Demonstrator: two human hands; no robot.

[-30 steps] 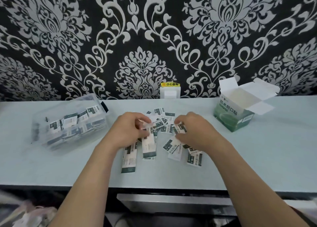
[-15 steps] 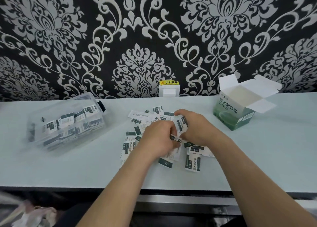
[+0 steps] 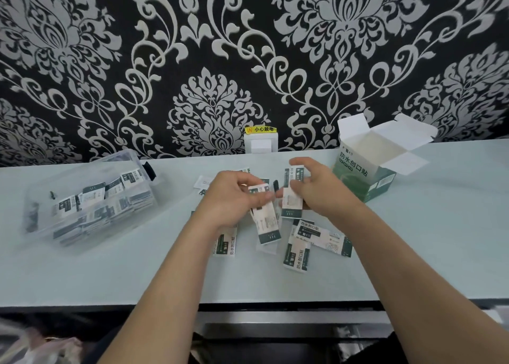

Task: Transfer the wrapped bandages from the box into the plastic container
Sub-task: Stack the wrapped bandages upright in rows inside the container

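1. Plastic bag (image 3: 41, 347): pale and blurred, below the front edge of the surface (image 3: 440, 226), at the far left.

2. Plastic container (image 3: 68, 176): clear, and it stands on the surface near the left edge, toward the back. It has a black latch (image 3: 150, 169) at its right end. Inside is a heap of wrapped bandages (image 3: 93, 195), white with dark green ends.

3. Your left hand (image 3: 228, 198): over the middle of the surface. Its fingers (image 3: 245, 180) are curled and pinch the upper end of a bandage strip (image 3: 265, 226). The strip hangs toward the front edge with its green end lowest.

4. Loose bandages (image 3: 322, 235): scattered flat on the middle of the surface, under and around both your hands. One lies just beside your left wrist, and two overlap in front of your right hand. A few more sit behind the hands, partly hidden.

5. Wall socket (image 3: 260, 143): white, set at the back edge behind your hands, with a yellow label (image 3: 260, 129) on top.

6. Your right hand (image 3: 322, 190): just right of the left one. Its fingers are curled round an upright bandage (image 3: 293, 195), forefinger at the top and thumb lower down. I cannot tell whether the two held pieces touch each other.

7. Box (image 3: 358, 176): a green and white carton on the back right part of the surface, near your right hand. Its flaps stand open, and the inside shows white card.

8. Wallpaper (image 3: 275, 47): black with a silver damask pattern, behind the back edge.
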